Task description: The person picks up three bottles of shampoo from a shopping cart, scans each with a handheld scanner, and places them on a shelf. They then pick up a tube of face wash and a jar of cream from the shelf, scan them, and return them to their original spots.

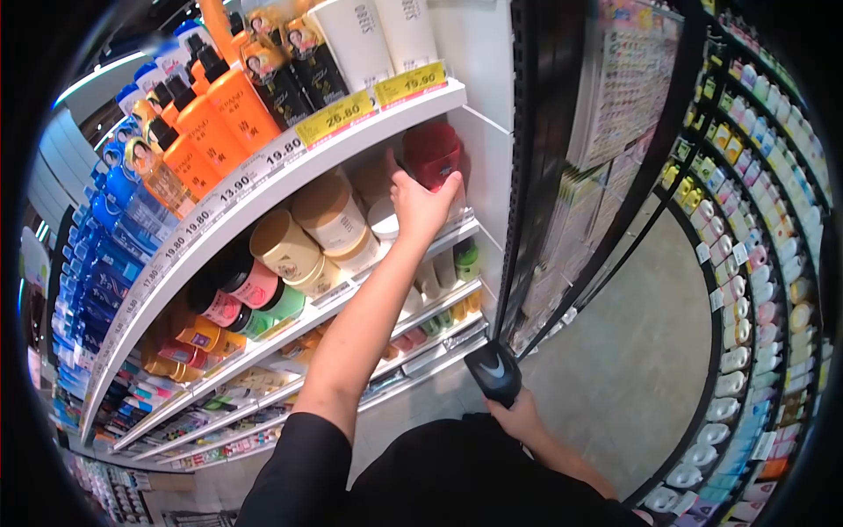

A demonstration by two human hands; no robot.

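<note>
A red jar [432, 154] stands at the right end of the second shelf [263, 338] from the top, tucked against the white side wall [479, 162], and the left hand [423, 204] is raised to it with the fingers spread and curled round its lower front, touching it; whether they grip it firmly is hard to tell from here. Just left of the hand sits one small white jar [383, 220], and beyond that three round beige tubs [327, 211] lie stacked close together, with two pink-and-black tubs [250, 283] further left. On the top shelf [263, 189] above stand two white tubes [356, 35], two dark bottles with a picture on each [294, 75] and about four orange pump bottles [228, 110], with yellow price tags [335, 116] along the shelf edge reading 26.80 and 19.90. Low down near the body, the right hand [520, 420] has its fingers closed round a black handheld scanner [493, 371], which points upward. To the right, across the grey floor [615, 334], a second curved rack [755, 263] holds many small bottles in rows
</note>
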